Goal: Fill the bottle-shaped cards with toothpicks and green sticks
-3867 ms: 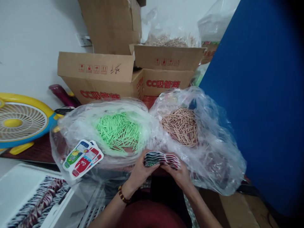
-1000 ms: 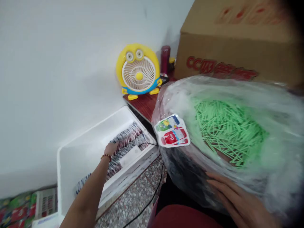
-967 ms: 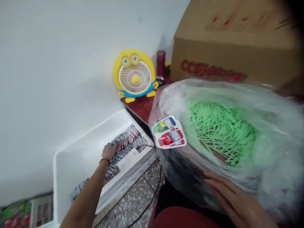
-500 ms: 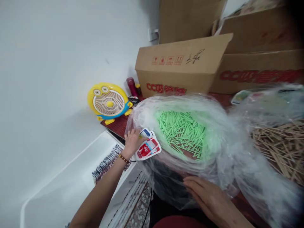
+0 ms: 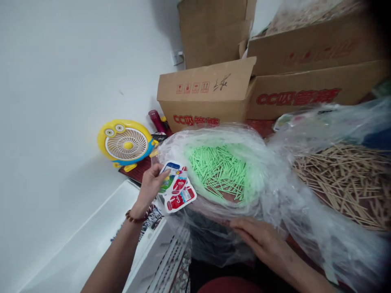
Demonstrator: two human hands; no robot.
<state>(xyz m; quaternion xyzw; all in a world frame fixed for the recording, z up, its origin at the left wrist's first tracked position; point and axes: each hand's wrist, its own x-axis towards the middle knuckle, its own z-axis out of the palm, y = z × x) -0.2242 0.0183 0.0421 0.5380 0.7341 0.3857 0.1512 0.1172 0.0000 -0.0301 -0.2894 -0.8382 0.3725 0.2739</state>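
My left hand (image 5: pixel 152 184) pinches a small blue-and-green printed packet (image 5: pixel 167 184) between thumb and fingers. Red cola packets (image 5: pixel 182 199) with white borders lie overlapping beside and under it, on the near left rim of a clear plastic bag (image 5: pixel 262 162). A heap of thin green sticks (image 5: pixel 218 169) fills the opened bag. At the bag's front edge rests my right hand (image 5: pixel 259 238), fingers together and stretched out over the plastic. It holds nothing I can see.
A yellow fan (image 5: pixel 128 145) stands at the table's left corner, near a dark red bottle (image 5: pixel 155 120). Cardboard boxes (image 5: pixel 203 89) line the back. Brown sticks (image 5: pixel 345 183) lie in plastic at right. A white bin (image 5: pixel 100 228) sits lower left.
My left hand has drawn back slightly and lifted the blue-and-green packet, spreading the packets apart. The right hand has stayed by the bag's front edge. The whole view has shifted.
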